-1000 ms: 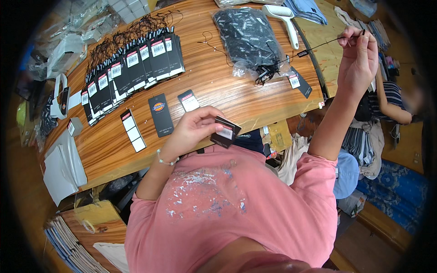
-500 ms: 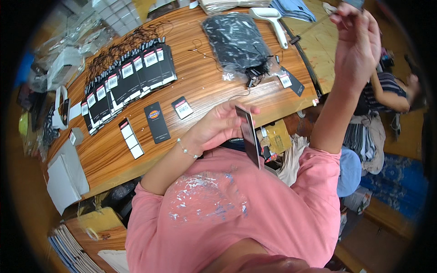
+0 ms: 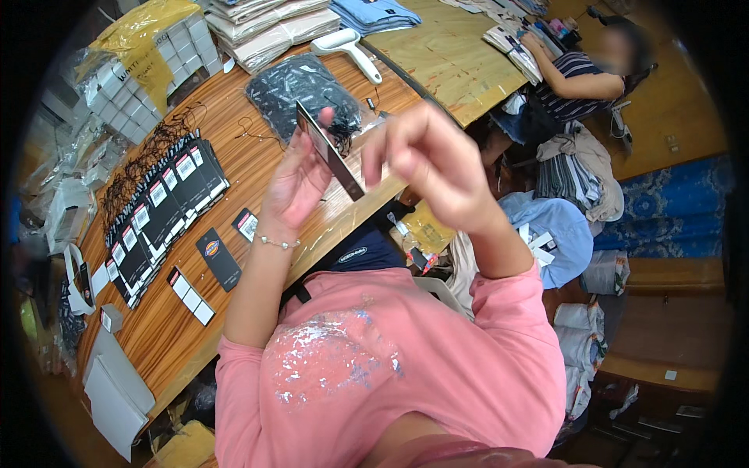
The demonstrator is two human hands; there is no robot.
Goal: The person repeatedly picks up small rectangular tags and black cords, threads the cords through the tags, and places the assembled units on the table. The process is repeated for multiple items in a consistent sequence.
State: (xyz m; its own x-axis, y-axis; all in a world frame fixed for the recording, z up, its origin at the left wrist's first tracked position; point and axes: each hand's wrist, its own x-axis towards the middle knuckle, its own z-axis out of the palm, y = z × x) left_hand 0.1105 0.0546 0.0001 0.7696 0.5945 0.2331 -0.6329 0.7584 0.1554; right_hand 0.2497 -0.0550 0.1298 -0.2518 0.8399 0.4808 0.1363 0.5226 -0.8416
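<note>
White sheets lie at the bench's left end, near me. To their right a row of black tags is fanned out on the bench, strings trailing behind it, and boxes are stacked beyond. Then three single tags lie apart: a white-panelled tag, a logo tag, a small tag. The left hand pinches a dark tag between thumb and fingers, raised and tilted nearly edge-on, in front of a bag of black strings. A white roller lies past the bag. The right hand hangs just beside the dark tag, fingers curled and blurred; I can't tell whether it grips anything. Farther right, a person in a striped top sits with a hand at a bundle.
</note>
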